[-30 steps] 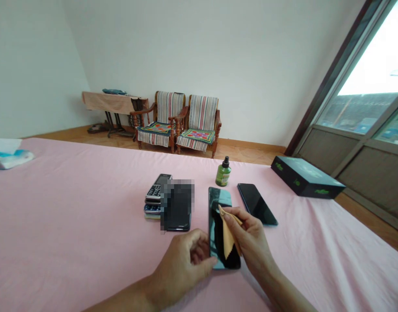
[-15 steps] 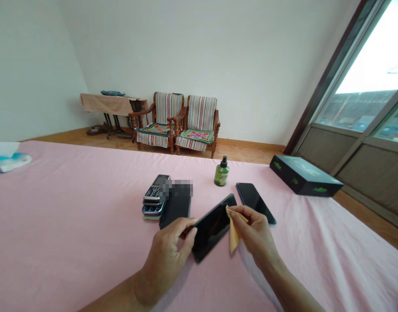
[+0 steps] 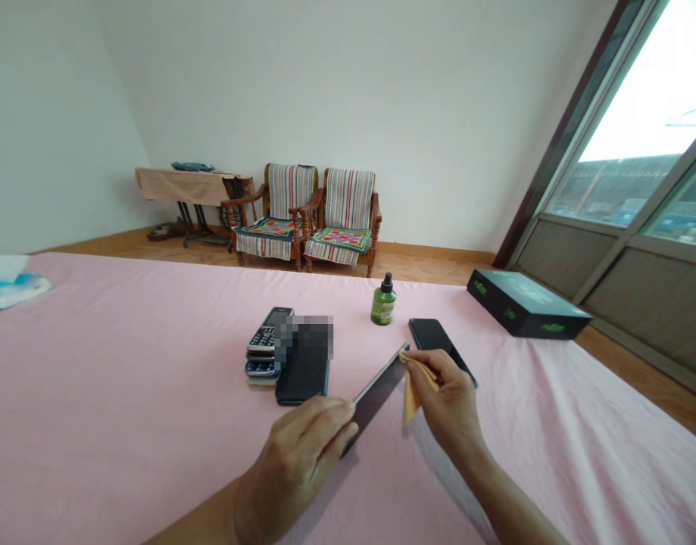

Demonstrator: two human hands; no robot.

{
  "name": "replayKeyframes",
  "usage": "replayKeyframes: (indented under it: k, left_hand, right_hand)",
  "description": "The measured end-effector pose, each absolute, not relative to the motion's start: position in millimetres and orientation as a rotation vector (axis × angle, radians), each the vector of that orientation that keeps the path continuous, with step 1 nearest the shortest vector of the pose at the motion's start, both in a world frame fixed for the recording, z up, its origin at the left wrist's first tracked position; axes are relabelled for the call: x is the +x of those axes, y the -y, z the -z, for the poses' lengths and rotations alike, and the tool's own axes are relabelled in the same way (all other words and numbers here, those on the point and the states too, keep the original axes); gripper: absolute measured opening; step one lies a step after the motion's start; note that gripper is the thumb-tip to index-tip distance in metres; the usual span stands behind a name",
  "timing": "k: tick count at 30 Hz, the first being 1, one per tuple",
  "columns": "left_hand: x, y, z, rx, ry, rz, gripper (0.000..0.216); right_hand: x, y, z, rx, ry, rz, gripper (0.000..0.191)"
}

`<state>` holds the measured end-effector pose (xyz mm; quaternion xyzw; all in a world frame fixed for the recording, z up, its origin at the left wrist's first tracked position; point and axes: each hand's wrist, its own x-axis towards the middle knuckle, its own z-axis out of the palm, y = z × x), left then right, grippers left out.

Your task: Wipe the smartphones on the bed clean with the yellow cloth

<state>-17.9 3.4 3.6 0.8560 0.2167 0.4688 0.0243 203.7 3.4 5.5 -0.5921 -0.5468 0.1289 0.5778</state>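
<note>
A dark smartphone [image 3: 377,399] is tilted up nearly edge-on above the pink cloth, and my left hand [image 3: 302,454] grips its lower left end. My right hand [image 3: 443,390] pinches a yellow cloth [image 3: 414,400] against the phone's far upper corner. Just beyond that hand lies another smartphone [image 3: 438,341], screen up. Left of the held phone rests a black phone or flat case [image 3: 305,371], partly blurred out. Beside it are stacked keypad phones [image 3: 263,339]. A green spray bottle [image 3: 383,303] with a black top stands upright behind the held phone.
A black box [image 3: 526,304] with green markings sits at the right rear of the pink-covered surface [image 3: 126,393]. A white and blue packet [image 3: 15,288] lies at the far left. Two wooden chairs [image 3: 341,208] and a cloth-draped sewing table [image 3: 182,185] stand by the wall.
The held smartphone has turned from showing its screen to nearly edge-on, with my left hand rolling over it. My right hand keeps the yellow cloth at the same corner.
</note>
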Motion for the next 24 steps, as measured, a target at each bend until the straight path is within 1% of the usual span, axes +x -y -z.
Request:
replayKeyframes:
  k: [5,9,16,21,24]
  left_hand:
    - [-20.5,5.8,-10.6,2.796,-0.582,-1.265,0.026]
    - [-21.4,13.6,-18.3,2.849,-0.539,-1.267,0.026]
    - [-18.4,16.2,-19.3,2.751,-0.579,-1.364,0.023]
    - [-20.7,14.0,-13.7,2.732,-0.595,-1.296,0.024]
    - [-22.5,12.8,-8.6,2.698,-0.631,-1.278,0.023]
  right_hand:
    - [211.5,-7.6,-4.1,-1.379,1.274,-0.111,0.019]
    - [215.9,-10.4,-4.3,-1.356,1.32,-0.025,0.018]
    - [215.1,-11.5,-6.8,-1.357,1.436,0.015,0.019]
    - [203.4,-7.1,-9.9,-1.299,1.533,0.037,0.02]
    - [188.3,1.3,-10.8,-1.212,1.609,0.022,0.024]
